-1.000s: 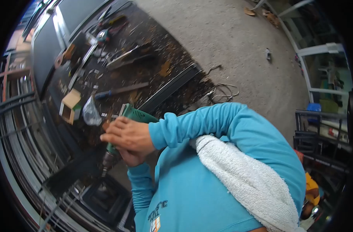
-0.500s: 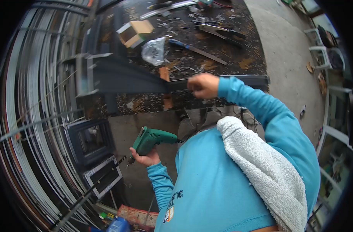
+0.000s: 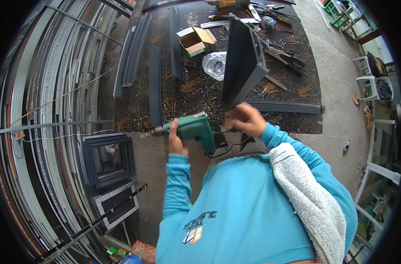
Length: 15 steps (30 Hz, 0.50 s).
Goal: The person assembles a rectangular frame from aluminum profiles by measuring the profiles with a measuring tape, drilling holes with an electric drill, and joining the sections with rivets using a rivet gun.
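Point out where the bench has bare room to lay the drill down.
Barest patch: the near bench strip between the dark rail on the left and the lifted dark profile, below the plastic bag, though chips litter it. The far right corner is crowded with pliers and other tools; the open box fills the far middle.

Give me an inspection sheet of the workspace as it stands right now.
Surface: dark workbench, littered with shavings and offcuts.
Job's things: green drill held level, bit pointing left; dark metal frame section tilted up off the bench.
Clutter: open cardboard box, clear plastic bag, pliers, loose dark bars.
Hands: left hand grips the drill; right hand at the frame section's lower end, fingers curled.
Cables: drill cord runs toward the body.
Surroundings: stacked metal profiles on the left, finished frame on the floor, concrete floor.
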{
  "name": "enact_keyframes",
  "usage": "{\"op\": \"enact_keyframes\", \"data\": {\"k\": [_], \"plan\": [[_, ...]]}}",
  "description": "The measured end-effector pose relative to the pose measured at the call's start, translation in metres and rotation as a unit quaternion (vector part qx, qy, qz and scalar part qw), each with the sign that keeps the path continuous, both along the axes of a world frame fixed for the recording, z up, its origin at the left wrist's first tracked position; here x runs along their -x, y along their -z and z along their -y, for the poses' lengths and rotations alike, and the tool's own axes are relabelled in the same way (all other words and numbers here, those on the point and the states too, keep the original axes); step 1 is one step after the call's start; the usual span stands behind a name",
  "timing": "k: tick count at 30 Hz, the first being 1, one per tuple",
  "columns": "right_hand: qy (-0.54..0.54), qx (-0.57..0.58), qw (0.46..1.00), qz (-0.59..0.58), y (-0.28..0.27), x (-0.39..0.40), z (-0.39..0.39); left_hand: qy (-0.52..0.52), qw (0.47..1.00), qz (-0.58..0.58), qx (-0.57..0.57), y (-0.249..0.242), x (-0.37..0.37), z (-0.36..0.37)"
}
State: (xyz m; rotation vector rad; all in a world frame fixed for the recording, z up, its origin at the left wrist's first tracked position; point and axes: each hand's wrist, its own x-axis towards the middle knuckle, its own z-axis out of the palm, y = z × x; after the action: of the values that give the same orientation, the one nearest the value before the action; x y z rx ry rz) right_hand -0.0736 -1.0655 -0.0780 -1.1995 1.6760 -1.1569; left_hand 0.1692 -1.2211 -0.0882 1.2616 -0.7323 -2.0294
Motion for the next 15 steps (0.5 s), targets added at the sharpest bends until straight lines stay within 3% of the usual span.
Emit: {"op": "enact_keyframes", "data": {"k": [1,4,7,11,15], "plan": [[0.036,0.041,0.989,-0.140,0.002,0.012,-0.002,0.041,0.999,0.016,-0.011,0.003,0.004,0.021],[0.045,-0.089,0.942,-0.320,0.009,0.035,-0.012,0.171,0.972,0.158,0.016,0.034,0.019,0.079],[0.052,-0.120,0.878,-0.460,0.040,0.047,-0.016,0.249,0.924,0.281,0.068,0.072,0.048,0.119],[-0.103,-0.270,0.858,-0.425,0.064,0.075,0.001,0.240,0.874,0.389,0.164,0.095,0.075,0.137],[-0.180,-0.296,0.874,-0.342,0.055,0.096,0.021,0.275,0.772,0.436,0.372,0.116,0.055,0.151]]}}
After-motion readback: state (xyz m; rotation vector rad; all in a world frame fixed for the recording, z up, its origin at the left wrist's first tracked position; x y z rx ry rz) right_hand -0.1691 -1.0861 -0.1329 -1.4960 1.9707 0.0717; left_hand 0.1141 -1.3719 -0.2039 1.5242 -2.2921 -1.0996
